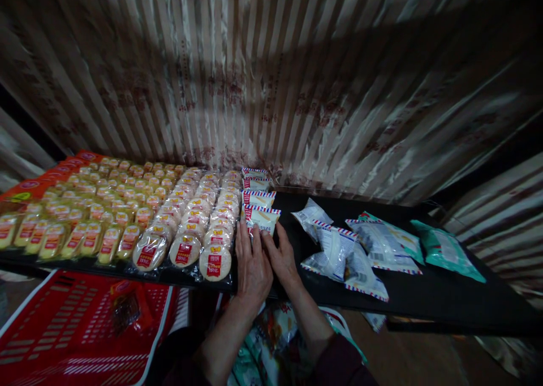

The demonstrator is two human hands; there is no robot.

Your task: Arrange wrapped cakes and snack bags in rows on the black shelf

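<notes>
My left hand (254,270) and my right hand (283,258) are side by side at the near end of a row of white snack packets with red-and-blue striped edges. Between their fingers is the lower part of the front snack packet (259,218), the left hand's fingers along its left side and front, the right thumb and forefinger at its right. My palms hide the packet's bottom edge. Behind it, another striped packet (259,198) leans in the same row. Just left of my left hand stand rows of round, clear-wrapped crackers (215,261) with red labels.
Small yellow wrapped cakes (91,236) and orange packets (40,185) fill the shelf's left. Loose striped packets (335,250) and a green packet (449,250) lie on the black shelf (407,295) at right. Below stand a red basket (85,329) and a container of packets (254,346). Striped sheeting (263,80) hangs behind.
</notes>
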